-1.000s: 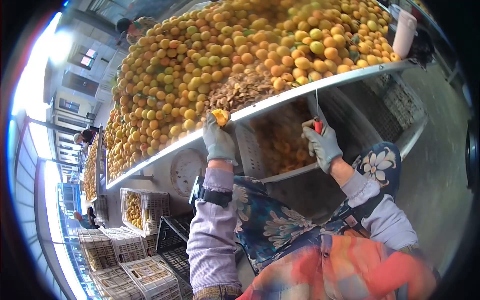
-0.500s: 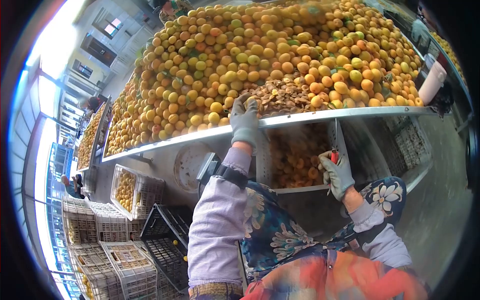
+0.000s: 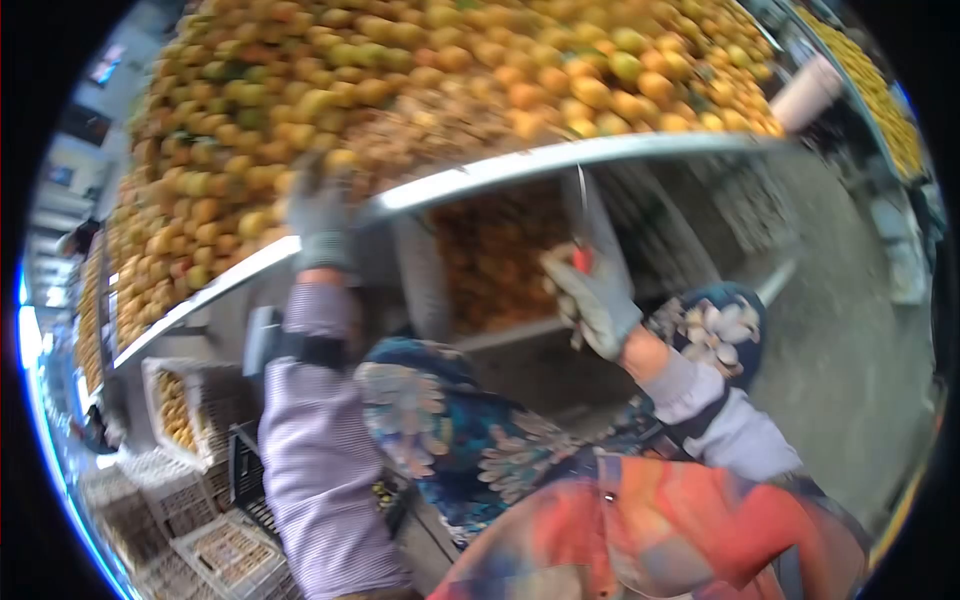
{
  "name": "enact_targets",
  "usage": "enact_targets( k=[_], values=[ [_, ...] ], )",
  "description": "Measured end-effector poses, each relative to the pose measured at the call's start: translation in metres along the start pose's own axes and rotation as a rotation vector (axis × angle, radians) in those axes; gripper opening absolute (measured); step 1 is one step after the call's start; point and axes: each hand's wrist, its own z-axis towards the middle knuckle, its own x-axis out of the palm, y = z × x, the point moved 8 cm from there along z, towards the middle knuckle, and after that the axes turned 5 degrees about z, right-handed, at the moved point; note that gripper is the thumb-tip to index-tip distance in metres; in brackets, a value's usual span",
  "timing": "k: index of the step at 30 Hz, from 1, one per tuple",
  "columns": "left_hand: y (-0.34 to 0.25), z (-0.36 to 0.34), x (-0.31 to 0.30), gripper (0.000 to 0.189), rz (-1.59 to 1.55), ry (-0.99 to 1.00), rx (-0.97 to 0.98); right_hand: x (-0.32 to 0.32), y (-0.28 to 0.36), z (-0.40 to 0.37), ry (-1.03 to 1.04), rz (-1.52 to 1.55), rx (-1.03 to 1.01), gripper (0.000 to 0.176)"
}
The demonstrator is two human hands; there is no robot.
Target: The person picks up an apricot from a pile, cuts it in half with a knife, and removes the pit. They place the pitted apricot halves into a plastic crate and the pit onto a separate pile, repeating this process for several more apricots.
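My left hand [image 3: 322,215], in a grey glove, reaches over the metal table rim at the near edge of the apricot heap [image 3: 230,130]. Motion smears its fingers, so I cannot tell whether they hold a fruit. Just to its right lies a mound of brown apricot pits [image 3: 430,125]. Lower down, my gloved right hand [image 3: 597,303] is closed around a red-handled tool [image 3: 583,259] whose thin metal end points up towards the table rim. Beside that hand, under the table, sits a crate of orange apricot pieces [image 3: 500,255], its wall partly hidden by the hand.
The white table rim [image 3: 480,178] crosses in front of me. At the lower left are stacked pale crates [image 3: 225,555], one crate of apricots [image 3: 200,410] and a black crate [image 3: 250,475]. A pale cylinder [image 3: 806,93] stands at the table's right end, near another fruit-filled table [image 3: 890,110].
The view has swung, shifting the scene left and blurring it. My left hand stays by the fruit at the rim, now with fingers smeared; my right hand still grips the red-handled tool.
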Motion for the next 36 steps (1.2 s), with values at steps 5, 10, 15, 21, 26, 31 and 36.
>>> enact_targets(
  k=[5, 10, 15, 21, 26, 31, 36],
  values=[
    [-0.046, -0.014, 0.009, 0.036, 0.059, -0.027, 0.1, -0.026, 0.035, 0.007, -0.013, 0.183, -0.12, 0.013],
    [-0.102, -0.058, 0.027, 0.034, -0.296, 0.107, 0.088, -0.036, 0.06, -0.003, -0.056, 0.292, -0.15, 0.013],
    [-0.104, -0.139, 0.097, 0.03, -0.049, 0.808, -0.112, -0.028, 0.085, -0.013, -0.014, 0.256, -0.147, 0.016],
    [-0.019, -0.172, 0.176, 0.038, 0.927, 1.272, -0.008, -0.029, 0.108, -0.02, 0.091, 0.255, -0.145, 0.016],
    [0.105, -0.211, 0.239, 0.036, 0.977, 1.203, 0.288, -0.05, 0.109, -0.018, 0.029, 0.329, -0.109, 0.017],
    [0.14, -0.233, 0.263, 0.033, 1.044, 1.081, 0.248, -0.057, 0.121, -0.021, 0.024, 0.234, -0.135, 0.017],
    [0.154, -0.226, 0.266, 0.03, 1.007, 0.935, 0.156, -0.054, 0.123, -0.024, 0.012, 0.252, -0.1, 0.017]
  ],
)
